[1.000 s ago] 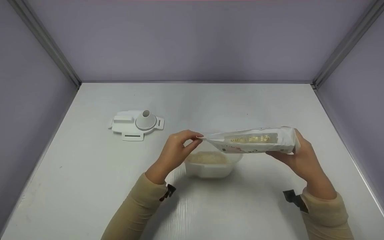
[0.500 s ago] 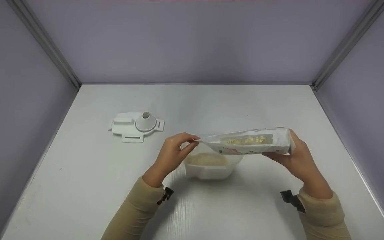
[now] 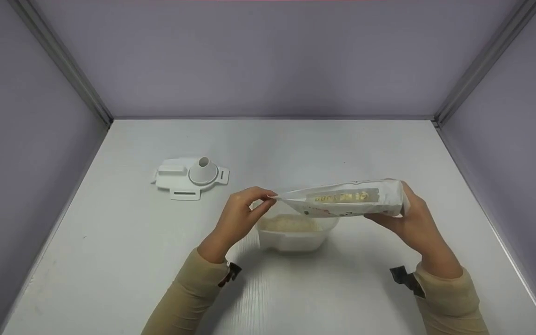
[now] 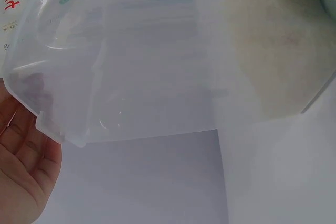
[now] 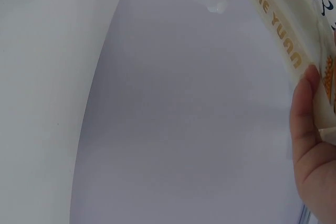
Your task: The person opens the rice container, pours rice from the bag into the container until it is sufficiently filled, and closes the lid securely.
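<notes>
A white printed bag (image 3: 342, 199) with gold lettering lies nearly level in the air, its narrow open end to the left. At that end my left hand (image 3: 242, 211) pinches the edge between thumb and fingertips. My right hand (image 3: 417, 223) grips the bag's wide bottom end from the right, with the thumb underneath. Under the bag stands a translucent plastic container (image 3: 293, 242) holding pale rice-like grains (image 3: 291, 223). In the left wrist view the container's clear wall (image 4: 147, 77) fills the middle, and my left fingers (image 4: 31, 135) show at lower left. The bag's mouth is partly hidden by my fingers.
A white plastic lid (image 3: 175, 179) with a round spout and slotted tabs lies at the back left of the white table (image 3: 123, 260). Grey-lilac panels (image 3: 268, 60) with metal corner posts enclose the table on the back and both sides.
Both hands and the bag have shifted slightly left and a little lower in the view. The hold on the bag stays the same, and the container remains under it.
</notes>
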The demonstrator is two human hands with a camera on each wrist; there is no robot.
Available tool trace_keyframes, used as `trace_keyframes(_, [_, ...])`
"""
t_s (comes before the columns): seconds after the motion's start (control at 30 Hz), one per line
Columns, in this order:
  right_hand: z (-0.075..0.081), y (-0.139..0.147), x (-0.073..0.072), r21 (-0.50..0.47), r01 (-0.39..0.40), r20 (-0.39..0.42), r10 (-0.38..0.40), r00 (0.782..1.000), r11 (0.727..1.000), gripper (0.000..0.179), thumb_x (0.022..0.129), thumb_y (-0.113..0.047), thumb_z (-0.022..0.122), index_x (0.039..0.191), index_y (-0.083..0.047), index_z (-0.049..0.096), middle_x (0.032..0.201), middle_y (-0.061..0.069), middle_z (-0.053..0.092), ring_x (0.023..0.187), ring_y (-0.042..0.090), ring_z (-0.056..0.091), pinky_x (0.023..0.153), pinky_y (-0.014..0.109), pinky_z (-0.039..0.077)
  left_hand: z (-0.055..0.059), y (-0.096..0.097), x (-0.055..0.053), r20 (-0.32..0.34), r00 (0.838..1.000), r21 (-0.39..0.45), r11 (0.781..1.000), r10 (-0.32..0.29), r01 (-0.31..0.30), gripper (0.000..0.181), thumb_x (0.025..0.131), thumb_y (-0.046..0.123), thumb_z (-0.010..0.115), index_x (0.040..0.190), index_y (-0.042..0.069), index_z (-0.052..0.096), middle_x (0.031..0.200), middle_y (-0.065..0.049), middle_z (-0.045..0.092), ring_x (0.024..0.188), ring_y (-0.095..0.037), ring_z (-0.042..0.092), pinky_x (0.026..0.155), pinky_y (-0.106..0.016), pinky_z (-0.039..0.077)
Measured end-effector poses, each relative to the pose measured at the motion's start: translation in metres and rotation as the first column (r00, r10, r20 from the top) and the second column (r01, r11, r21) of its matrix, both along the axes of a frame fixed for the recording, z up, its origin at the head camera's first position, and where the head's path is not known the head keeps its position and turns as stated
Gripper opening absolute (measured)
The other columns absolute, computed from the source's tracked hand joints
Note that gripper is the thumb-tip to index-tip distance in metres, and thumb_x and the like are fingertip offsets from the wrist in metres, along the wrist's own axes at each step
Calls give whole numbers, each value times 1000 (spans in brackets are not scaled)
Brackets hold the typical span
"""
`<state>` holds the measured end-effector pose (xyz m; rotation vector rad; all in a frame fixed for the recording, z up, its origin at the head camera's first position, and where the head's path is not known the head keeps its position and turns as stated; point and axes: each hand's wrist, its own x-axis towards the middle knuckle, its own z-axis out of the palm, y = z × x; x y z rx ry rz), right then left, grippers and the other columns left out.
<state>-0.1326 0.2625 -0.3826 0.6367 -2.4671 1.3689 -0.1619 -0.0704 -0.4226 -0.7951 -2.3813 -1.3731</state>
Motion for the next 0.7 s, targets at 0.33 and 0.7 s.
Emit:
trace_keyframes(0.33, [1,-4,-1,0,-27,-42,27,999,1000,66,62,16,77,121,3,51,112,5,63,106,6,57,85,17,45,-1,-2,-2,-18,1000,15,1000,-1,1,11,87,9,66,96,5,70,90,-1,68,84,-13,63,74,-32,50])
trace_keyframes(0.7, [-12,0,-9,27,-11,-26,12,1000,1000,67,63,8,81,122,-4,52,114,1,62,106,7,56,84,17,45,-3,-7,-2,-30,1000,22,1000,7,-7,12,87,10,66,97,5,70,91,-2,68,85,-13,63,75,-31,51])
